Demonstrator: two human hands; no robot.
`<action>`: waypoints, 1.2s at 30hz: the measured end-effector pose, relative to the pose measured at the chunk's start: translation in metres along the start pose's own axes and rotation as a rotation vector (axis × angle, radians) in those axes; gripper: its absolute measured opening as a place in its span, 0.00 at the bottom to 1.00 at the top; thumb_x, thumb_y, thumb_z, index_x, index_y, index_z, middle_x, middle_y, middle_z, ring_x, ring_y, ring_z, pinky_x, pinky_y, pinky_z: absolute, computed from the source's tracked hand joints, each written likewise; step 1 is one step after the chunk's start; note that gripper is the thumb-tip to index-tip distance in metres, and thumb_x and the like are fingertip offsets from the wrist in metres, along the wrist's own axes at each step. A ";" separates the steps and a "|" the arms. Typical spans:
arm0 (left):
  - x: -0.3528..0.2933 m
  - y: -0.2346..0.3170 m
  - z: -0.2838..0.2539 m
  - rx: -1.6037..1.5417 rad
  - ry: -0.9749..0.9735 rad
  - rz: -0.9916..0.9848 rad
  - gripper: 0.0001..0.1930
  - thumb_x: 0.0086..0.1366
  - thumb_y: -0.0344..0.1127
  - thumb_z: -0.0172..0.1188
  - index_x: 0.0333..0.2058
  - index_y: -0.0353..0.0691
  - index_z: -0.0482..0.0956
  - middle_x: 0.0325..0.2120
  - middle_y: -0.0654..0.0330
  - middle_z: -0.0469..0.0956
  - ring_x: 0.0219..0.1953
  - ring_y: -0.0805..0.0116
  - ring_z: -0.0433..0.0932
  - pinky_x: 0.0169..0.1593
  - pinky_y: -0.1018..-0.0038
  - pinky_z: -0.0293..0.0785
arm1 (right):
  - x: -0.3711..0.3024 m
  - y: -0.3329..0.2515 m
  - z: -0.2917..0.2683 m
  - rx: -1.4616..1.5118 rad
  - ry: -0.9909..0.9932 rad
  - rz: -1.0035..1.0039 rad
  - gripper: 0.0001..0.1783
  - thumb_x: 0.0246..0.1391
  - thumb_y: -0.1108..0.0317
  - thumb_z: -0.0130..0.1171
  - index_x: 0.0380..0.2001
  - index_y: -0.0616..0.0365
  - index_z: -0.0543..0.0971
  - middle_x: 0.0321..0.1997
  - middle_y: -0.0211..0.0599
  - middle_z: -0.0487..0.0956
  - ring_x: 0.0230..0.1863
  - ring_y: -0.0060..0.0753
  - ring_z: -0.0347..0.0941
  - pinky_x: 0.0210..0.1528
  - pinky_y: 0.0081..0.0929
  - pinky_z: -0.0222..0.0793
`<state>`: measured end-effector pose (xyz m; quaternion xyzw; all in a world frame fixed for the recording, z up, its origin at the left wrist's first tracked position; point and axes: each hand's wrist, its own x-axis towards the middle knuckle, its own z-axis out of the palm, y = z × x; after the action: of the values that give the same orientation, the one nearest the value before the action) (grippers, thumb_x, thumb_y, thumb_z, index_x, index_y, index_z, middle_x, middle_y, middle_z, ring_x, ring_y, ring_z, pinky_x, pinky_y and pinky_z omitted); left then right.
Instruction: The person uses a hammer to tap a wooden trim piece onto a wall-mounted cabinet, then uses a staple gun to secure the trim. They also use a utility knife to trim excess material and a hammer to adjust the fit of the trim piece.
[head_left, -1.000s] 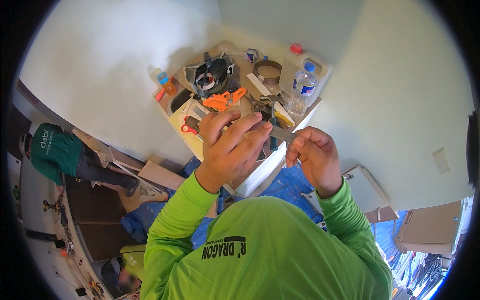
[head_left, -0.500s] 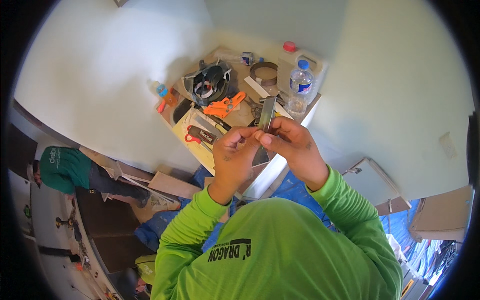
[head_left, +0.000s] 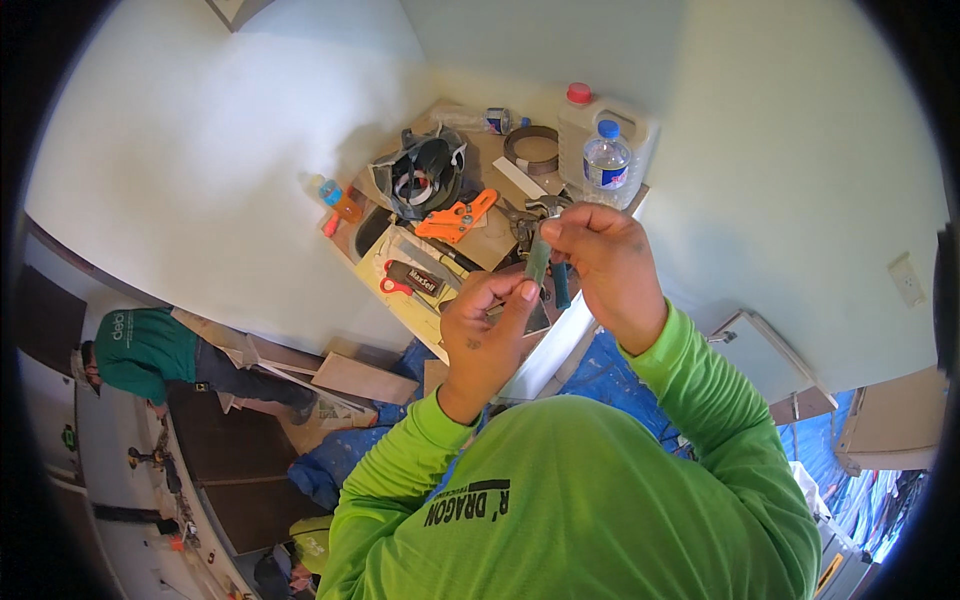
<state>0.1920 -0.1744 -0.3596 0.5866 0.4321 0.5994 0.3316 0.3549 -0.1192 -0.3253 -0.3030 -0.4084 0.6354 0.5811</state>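
Between my two hands is a short, narrow greenish strip, held tilted above the near corner of a cluttered worktop. My left hand pinches its lower end between thumb and fingers. At the upper end, my right hand is closed on it with thumb and bent fingers. What the strip is made of I cannot make out. Just behind and below the right fingers shows a dark teal handle-like piece. Metal hand tools lie partly hidden beyond the strip.
Around the worktop stand a jug with a red cap, a water bottle, a brown banding roll, an orange tool, a dark bag and an orange drink bottle. A co-worker bends over at far left.
The hands have drawn apart: my right hand moved up along the strip, my left slightly down and right. The strip is turned, showing its greenish face.
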 end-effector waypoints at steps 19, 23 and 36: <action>-0.013 -0.021 -0.043 0.120 0.201 -0.139 0.08 0.68 0.30 0.64 0.42 0.30 0.83 0.32 0.67 0.79 0.34 0.80 0.74 0.40 0.81 0.71 | 0.031 0.117 -0.133 -0.533 0.066 0.131 0.10 0.66 0.61 0.58 0.38 0.57 0.78 0.25 0.28 0.76 0.28 0.22 0.74 0.29 0.22 0.71; -0.033 -0.038 -0.053 -0.081 0.327 -0.288 0.08 0.69 0.31 0.64 0.41 0.32 0.83 0.32 0.66 0.80 0.34 0.80 0.75 0.42 0.81 0.71 | 0.036 0.144 -0.130 -0.984 0.015 0.308 0.19 0.63 0.49 0.62 0.35 0.56 0.78 0.22 0.29 0.75 0.21 0.23 0.75 0.22 0.23 0.71; -0.056 -0.055 -0.057 -0.178 0.247 -0.278 0.06 0.66 0.26 0.63 0.41 0.33 0.83 0.34 0.64 0.83 0.35 0.79 0.77 0.43 0.80 0.73 | 0.048 0.153 -0.105 -0.428 0.109 0.591 0.11 0.59 0.64 0.62 0.41 0.55 0.73 0.16 0.27 0.67 0.12 0.22 0.62 0.11 0.25 0.56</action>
<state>0.1351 -0.2103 -0.4290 0.4118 0.4917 0.6511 0.4059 0.3631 -0.0529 -0.5048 -0.5559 -0.3953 0.6589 0.3171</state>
